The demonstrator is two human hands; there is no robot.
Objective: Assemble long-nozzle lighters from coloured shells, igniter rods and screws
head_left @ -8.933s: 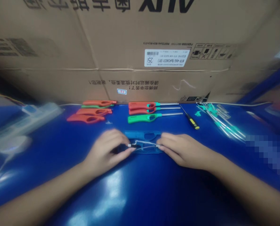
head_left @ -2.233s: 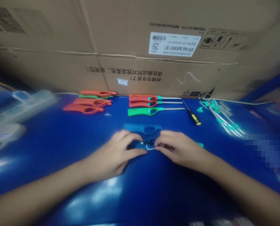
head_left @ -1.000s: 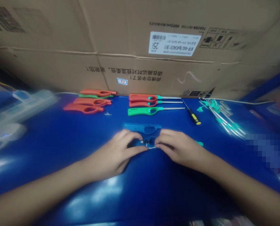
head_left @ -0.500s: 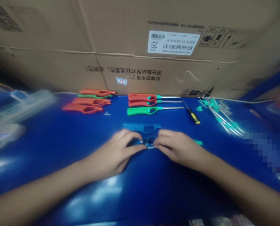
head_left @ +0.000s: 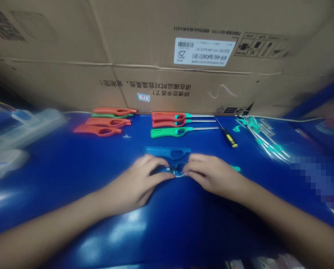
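Observation:
Both hands meet over a blue lighter shell half (head_left: 178, 173) on the blue table. My left hand (head_left: 144, 177) is closed on its left end, thumb and fingers curled round it. On the right end, my right hand (head_left: 211, 172) pinches with thumb and fingertips. Small dark and whitish parts show inside the shell between the hands; their exact kind is too small to tell. Just behind lies a second blue shell half (head_left: 165, 151), flat and untouched. A teal piece (head_left: 235, 169) shows beyond my right hand.
Orange and green lighter handles (head_left: 99, 130) lie at back left. Lighters with metal rods (head_left: 169, 132) sit at back centre, near a black-and-yellow screwdriver (head_left: 230, 138). Teal-ended metal rods (head_left: 263, 138) lie right. A power strip (head_left: 40, 125) is left; a cardboard box (head_left: 144, 45) stands behind.
The view has shifted very slightly. Both hands keep the same grip on the blue shell half, with hardly any visible movement.

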